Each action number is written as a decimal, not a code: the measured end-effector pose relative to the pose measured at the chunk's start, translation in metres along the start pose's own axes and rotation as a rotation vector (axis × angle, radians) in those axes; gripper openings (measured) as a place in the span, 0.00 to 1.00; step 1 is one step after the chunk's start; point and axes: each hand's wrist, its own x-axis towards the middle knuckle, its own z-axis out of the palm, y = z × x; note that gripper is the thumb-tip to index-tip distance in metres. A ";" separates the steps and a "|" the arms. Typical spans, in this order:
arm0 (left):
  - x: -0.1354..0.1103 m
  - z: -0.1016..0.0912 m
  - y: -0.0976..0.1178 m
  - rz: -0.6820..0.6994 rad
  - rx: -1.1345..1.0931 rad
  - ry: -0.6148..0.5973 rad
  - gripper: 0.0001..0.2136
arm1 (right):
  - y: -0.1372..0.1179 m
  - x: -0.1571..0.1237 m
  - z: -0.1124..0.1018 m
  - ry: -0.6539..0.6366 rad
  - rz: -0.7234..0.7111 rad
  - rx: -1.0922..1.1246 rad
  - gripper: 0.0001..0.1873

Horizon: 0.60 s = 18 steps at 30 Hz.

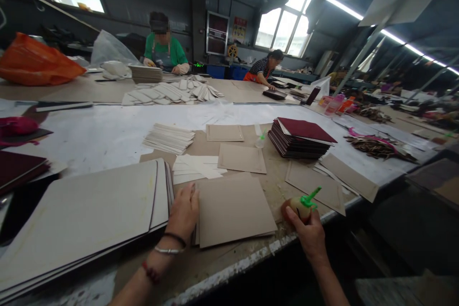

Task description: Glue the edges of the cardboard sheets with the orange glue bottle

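My right hand (pixel 311 234) is wrapped round a squeeze bottle (pixel 298 206) with a bright green nozzle, held tilted near the table's front edge. A stack of grey-brown cardboard sheets (pixel 234 210) lies in front of me. Against its left edge rests my left hand (pixel 184 208), fingers stretched forward and close together; it grips nothing that I can see. White paper strips (pixel 197 167) lie just beyond that hand. To its left is a pile of large pale boards (pixel 96 205) with dark edges.
Farther back are a stack of maroon covers (pixel 301 134), a small clear bottle (pixel 260 140), a pile of white strips (pixel 170 137) and loose cardboard pieces (pixel 242 158). Two people (pixel 167 52) work across the table. An orange bag (pixel 38 62) lies far left.
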 end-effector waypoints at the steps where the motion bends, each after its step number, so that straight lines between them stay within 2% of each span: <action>1: -0.012 -0.002 -0.003 0.012 -0.021 0.002 0.23 | -0.004 -0.002 -0.001 0.001 -0.001 0.010 0.30; 5: -0.062 -0.001 -0.013 0.009 -0.166 -0.061 0.26 | -0.022 -0.015 0.002 -0.057 -0.038 0.103 0.29; 8: -0.085 0.009 -0.020 -0.022 -0.212 -0.074 0.27 | -0.032 -0.029 0.015 -0.144 -0.037 0.177 0.30; 11: -0.095 0.021 -0.025 0.013 -0.197 -0.015 0.25 | -0.034 -0.044 0.026 -0.164 -0.026 0.201 0.30; 14: -0.099 0.032 -0.029 0.076 -0.199 0.028 0.23 | -0.032 -0.056 0.027 -0.132 -0.019 0.180 0.30; 16: -0.102 0.036 -0.029 0.096 -0.199 0.020 0.22 | -0.032 -0.062 0.029 -0.103 -0.024 0.160 0.29; 18: -0.107 0.035 -0.026 0.093 -0.194 -0.045 0.23 | -0.040 -0.065 0.046 -0.086 -0.070 0.191 0.25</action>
